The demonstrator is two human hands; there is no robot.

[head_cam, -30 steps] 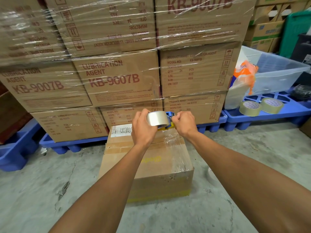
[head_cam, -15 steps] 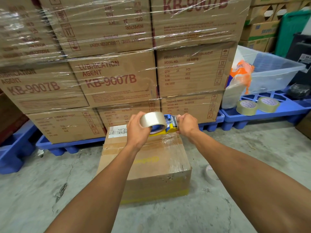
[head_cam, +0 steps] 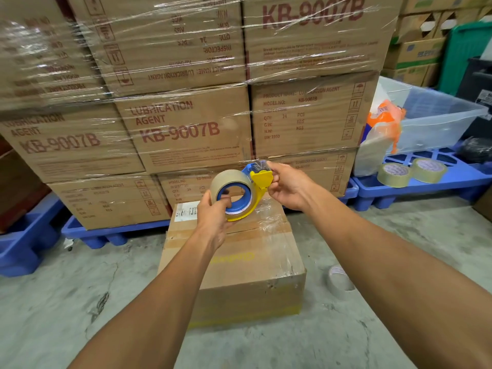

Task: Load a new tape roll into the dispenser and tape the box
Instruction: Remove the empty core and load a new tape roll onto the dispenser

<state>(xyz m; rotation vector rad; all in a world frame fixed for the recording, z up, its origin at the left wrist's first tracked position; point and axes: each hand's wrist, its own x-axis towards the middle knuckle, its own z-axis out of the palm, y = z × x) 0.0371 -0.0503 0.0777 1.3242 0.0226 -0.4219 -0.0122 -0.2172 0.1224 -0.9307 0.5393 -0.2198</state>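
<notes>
A clear tape roll (head_cam: 231,179) sits on the blue hub of a yellow and blue dispenser (head_cam: 260,182), held in the air above a cardboard box (head_cam: 239,265) on the floor. My left hand (head_cam: 213,217) grips the roll from below, with fingers inside the hub. My right hand (head_cam: 286,186) pinches the dispenser's yellow end at the blade. The box top carries clear tape and a white label. Its flaps look shut.
Shrink-wrapped cartons (head_cam: 186,129) on blue pallets (head_cam: 106,233) rise right behind the box. Two spare tape rolls (head_cam: 394,174) lie on the right pallet beside a clear plastic tub (head_cam: 436,121). Another roll (head_cam: 339,280) lies on the concrete floor right of the box.
Both hands lifted and turned the roll and dispenser so the hub's open side now faces me. The view shifted slightly closer.
</notes>
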